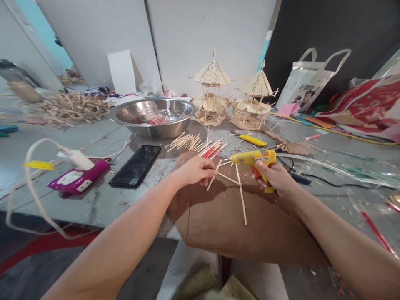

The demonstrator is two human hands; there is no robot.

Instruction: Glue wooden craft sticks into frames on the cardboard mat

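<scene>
My right hand [270, 175] is wrapped round a yellow hot glue gun [250, 157], its fingers at the orange trigger. The gun's metal nozzle points left, close to the tip of a thin wooden stick. My left hand [200, 170] pinches one end of a frame of joined wooden sticks [229, 178] between thumb and fingers. The frame lies over a brown board [218, 221], with one long stick reaching down toward me. Just behind my left hand are loose sticks [186, 142] and a bundle of sticks in red-printed wrapping [214, 149].
Two stick-built pagodas [212, 100] stand at the back, beside a steel basin [153, 118]. A yellow utility knife [253, 139] lies behind the glue gun. To the left are a black phone [136, 166], a purple power strip [79, 177] with a white cord, and a heap of stick pieces [73, 108].
</scene>
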